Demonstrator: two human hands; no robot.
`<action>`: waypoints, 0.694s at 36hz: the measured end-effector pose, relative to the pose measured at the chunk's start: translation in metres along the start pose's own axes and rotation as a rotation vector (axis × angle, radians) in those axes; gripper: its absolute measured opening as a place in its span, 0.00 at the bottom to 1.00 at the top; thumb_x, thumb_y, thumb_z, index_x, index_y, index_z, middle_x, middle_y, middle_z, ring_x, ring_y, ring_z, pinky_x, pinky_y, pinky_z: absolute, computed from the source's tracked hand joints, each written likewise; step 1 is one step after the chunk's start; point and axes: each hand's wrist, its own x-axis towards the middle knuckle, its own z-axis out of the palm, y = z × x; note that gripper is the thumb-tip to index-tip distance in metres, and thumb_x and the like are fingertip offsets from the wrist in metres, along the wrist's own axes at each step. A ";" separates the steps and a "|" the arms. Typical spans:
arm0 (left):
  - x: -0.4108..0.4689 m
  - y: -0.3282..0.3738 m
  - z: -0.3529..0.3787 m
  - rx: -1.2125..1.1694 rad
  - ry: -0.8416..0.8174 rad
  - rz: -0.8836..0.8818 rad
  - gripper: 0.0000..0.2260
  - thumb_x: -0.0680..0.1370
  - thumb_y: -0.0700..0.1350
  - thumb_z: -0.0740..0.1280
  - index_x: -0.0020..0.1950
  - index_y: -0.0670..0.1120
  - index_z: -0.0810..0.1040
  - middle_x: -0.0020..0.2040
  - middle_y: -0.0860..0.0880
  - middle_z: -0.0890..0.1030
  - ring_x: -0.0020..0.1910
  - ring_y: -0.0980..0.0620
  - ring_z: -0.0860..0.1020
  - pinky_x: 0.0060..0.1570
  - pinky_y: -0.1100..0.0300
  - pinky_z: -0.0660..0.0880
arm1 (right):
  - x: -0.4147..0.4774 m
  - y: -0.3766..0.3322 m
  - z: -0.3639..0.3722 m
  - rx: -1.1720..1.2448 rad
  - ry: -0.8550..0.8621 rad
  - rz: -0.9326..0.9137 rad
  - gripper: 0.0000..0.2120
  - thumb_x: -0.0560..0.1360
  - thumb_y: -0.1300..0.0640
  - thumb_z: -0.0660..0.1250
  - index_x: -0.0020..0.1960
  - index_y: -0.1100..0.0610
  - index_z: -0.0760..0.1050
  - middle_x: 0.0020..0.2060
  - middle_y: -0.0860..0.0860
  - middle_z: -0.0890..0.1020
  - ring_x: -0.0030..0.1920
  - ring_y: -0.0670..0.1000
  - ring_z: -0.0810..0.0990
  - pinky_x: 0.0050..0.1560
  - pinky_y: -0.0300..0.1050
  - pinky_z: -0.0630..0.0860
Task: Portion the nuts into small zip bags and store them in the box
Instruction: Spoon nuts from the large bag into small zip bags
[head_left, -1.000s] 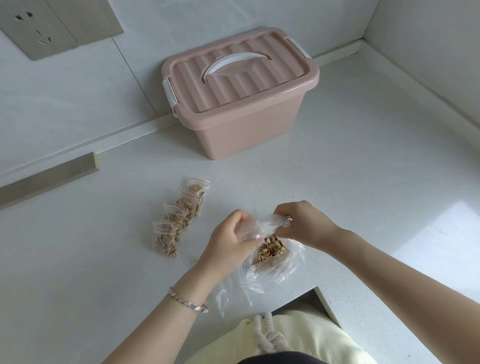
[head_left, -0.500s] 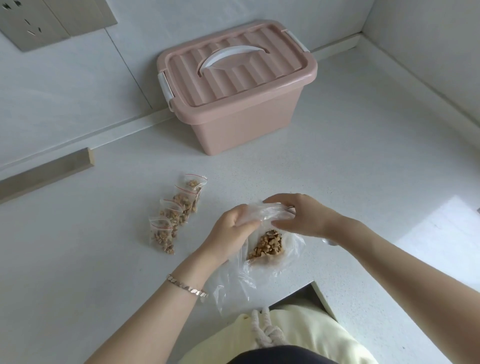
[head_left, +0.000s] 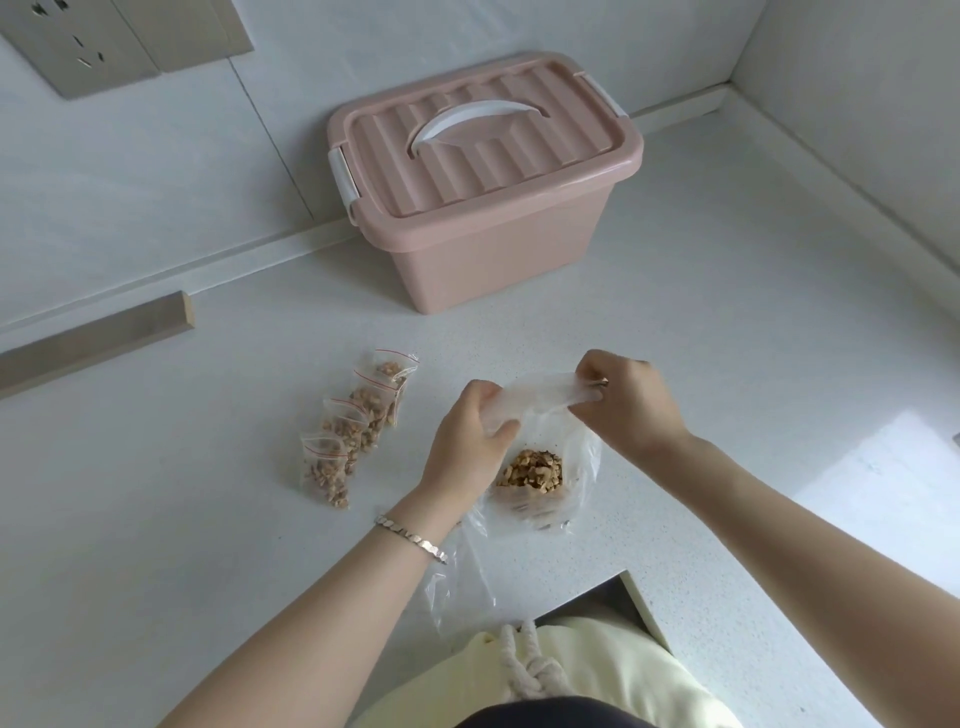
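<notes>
1. While the filled zip bags (head_left: 353, 431) lie in a slanting, overlapped row on the left of the bench (head_left: 156, 519), they're parked out of the hands' way, apart from the wall.
2. Left hand (head_left: 467, 441): fingers curled, pinching the near side of the mouth of the big bag (head_left: 545, 400).
3. Centre: the nuts (head_left: 532, 470) sit heaped in that bag's bottom, which rests on the bench. The weight is carried below, so the top can be worked; whether it's being opened or gathered, I can't tell.
4. Right hand (head_left: 631, 410) pinches the far side, film stretched taut between the two.
5. Rightward, bare bench runs to the corner wall; the front edge is near the bag. The box (head_left: 493, 249) stands behind, lid on. It needs opening before storing.
</notes>
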 end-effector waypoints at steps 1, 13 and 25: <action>-0.001 -0.003 0.000 0.039 -0.023 -0.026 0.15 0.76 0.44 0.66 0.61 0.47 0.67 0.51 0.56 0.73 0.46 0.59 0.72 0.39 0.73 0.66 | 0.001 0.002 0.002 -0.021 -0.003 0.004 0.06 0.69 0.68 0.62 0.39 0.58 0.69 0.29 0.49 0.71 0.30 0.50 0.68 0.28 0.41 0.61; -0.008 -0.030 0.026 -0.154 -0.196 -0.577 0.06 0.81 0.39 0.53 0.53 0.41 0.69 0.46 0.46 0.76 0.41 0.50 0.77 0.35 0.62 0.75 | 0.010 0.043 -0.005 -0.178 -0.087 0.292 0.18 0.69 0.73 0.51 0.52 0.61 0.73 0.42 0.58 0.77 0.38 0.59 0.77 0.33 0.47 0.73; 0.004 -0.017 0.009 -0.512 0.073 -0.605 0.06 0.82 0.40 0.53 0.52 0.42 0.69 0.38 0.46 0.74 0.31 0.52 0.74 0.34 0.58 0.78 | -0.027 0.052 -0.006 -0.028 -0.399 0.254 0.09 0.74 0.64 0.54 0.49 0.57 0.72 0.37 0.51 0.76 0.29 0.50 0.68 0.28 0.42 0.64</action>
